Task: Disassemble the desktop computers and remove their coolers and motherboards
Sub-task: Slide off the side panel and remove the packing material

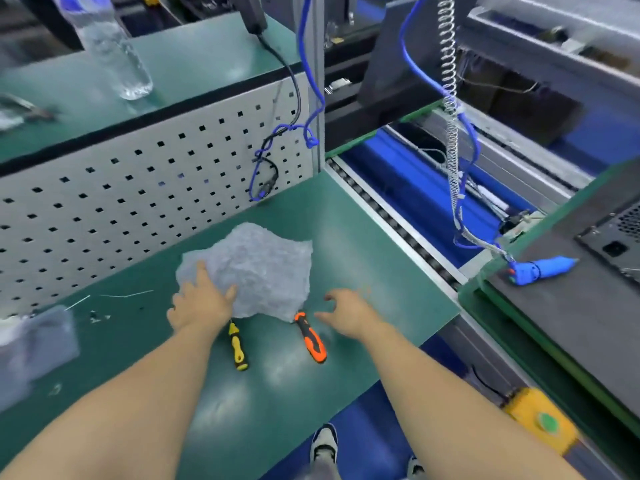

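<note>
My two bare forearms reach out over the green-matted desk (304, 379), one hand on a crumpled sheet.

My left hand (201, 303) lies flat on the pale crinkled plastic sheet (256, 265), fingers straight and spread; my right hand (346, 311) hovers beside it, fingers loosely curled, holding nothing. A yellow-handled screwdriver (237, 348) and an orange-handled screwdriver (311, 337) poke from under the sheet. The grey desktop computer case (568, 306) sits to my right past the roller rail, a blue electric screwdriver (540, 268) on it. A clear water bottle (110, 50) stands on the shelf.
</note>
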`<state>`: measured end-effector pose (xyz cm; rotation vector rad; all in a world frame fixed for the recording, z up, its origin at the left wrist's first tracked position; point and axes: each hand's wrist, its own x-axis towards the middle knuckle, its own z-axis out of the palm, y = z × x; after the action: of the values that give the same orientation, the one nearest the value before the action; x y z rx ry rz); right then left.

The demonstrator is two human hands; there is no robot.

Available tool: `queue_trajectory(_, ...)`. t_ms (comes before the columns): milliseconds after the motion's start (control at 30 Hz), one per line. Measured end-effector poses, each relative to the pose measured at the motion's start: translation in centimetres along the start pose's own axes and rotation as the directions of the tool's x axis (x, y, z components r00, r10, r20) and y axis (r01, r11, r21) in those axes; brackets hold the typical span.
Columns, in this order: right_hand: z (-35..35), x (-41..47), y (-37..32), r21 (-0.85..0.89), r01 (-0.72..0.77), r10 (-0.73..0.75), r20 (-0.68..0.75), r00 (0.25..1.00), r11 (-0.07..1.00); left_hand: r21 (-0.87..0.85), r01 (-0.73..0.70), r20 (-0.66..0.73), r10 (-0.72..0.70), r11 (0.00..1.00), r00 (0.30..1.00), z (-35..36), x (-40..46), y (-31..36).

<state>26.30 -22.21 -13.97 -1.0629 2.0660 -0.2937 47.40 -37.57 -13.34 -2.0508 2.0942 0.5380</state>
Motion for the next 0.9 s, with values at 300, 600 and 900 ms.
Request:
queue_trajectory(300, 5.7, 0.1, -1.8, -0.306, -0.011, 0.032, 0.064, 0.997, 0.952, 0.412, -0.614, -0.022, 0.681, 0.673, 0.732, 2.9, -1.5, 1.9)
queue_trajectory(600, -1.0, -1.4, 2.4, 0.226, 0.005, 0.045, -0.213, 0.976, 0.974, 0.351, -0.801, 0.128, 0.822, 0.486, 0.555, 4.2, -3.7, 6.2)
queue_trajectory(900, -10.9, -9.4, 5.6, 0.657, 0.350, 0.120, -0.559, 0.820, 0.668, 0.306, -0.640, 0.097, 0.646, 0.705, 0.757, 4.8, -6.8, 16.9)
